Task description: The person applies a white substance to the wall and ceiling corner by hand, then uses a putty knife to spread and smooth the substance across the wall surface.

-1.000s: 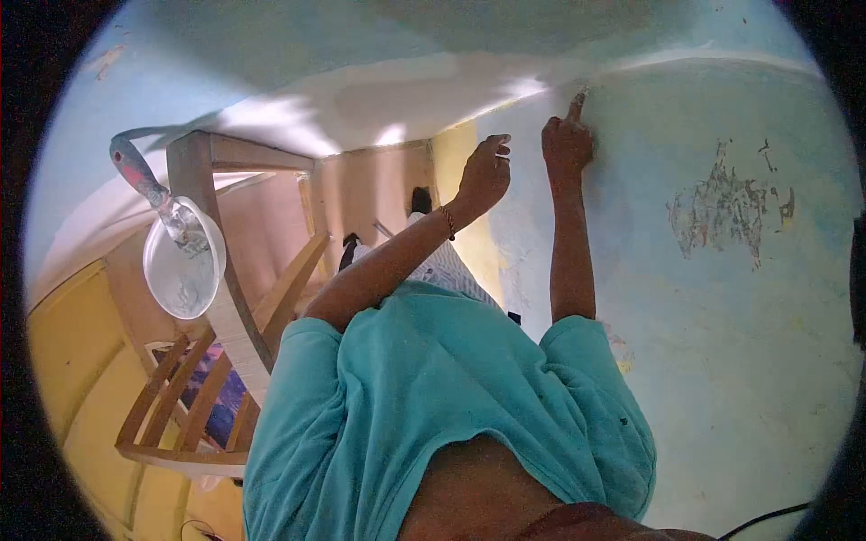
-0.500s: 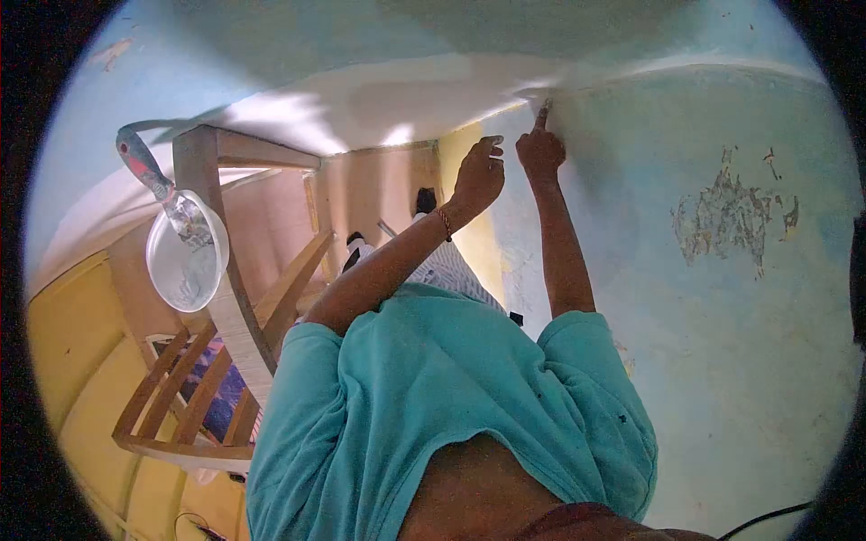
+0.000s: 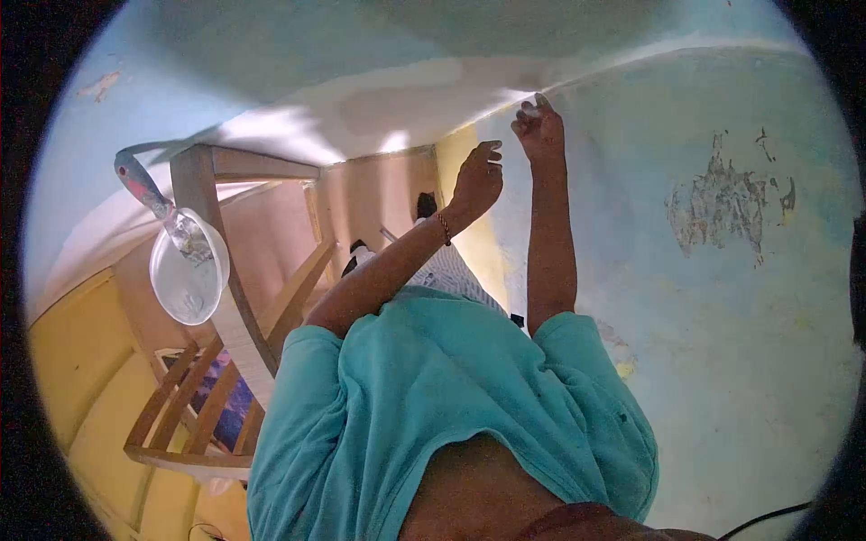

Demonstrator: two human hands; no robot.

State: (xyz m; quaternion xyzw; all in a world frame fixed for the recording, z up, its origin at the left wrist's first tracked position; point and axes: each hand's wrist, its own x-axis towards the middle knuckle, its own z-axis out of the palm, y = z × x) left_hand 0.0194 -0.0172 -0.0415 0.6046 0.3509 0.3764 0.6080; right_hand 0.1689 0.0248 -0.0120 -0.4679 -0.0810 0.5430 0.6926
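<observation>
My right hand (image 3: 541,133) is raised close to the corner where two walls meet. Its fingers are half bent and apart, with pale smears on the tips, and I see nothing held in it. My left hand (image 3: 476,183), with a beaded bracelet (image 3: 444,228) on the wrist, hovers lower and to the left. Its fingers curl inward around a small whitish bit that I cannot make out. Whitish, smoothed material covers the wall strip (image 3: 397,95) by the corner. A white tub (image 3: 188,293) with pale residue holds a putty knife (image 3: 144,187), handle up.
A wooden frame with a post (image 3: 212,225) stands at my left beside the tub, with slats (image 3: 185,397) lower down. The right-hand wall has a patch of peeling paint (image 3: 722,207). A dark cable (image 3: 767,518) runs at the lower right. My feet are far below.
My right hand has drawn its pointing index finger back from the corner, and the fingers have bent. My left hand stays in nearly the same place. The view has tilted slightly.
</observation>
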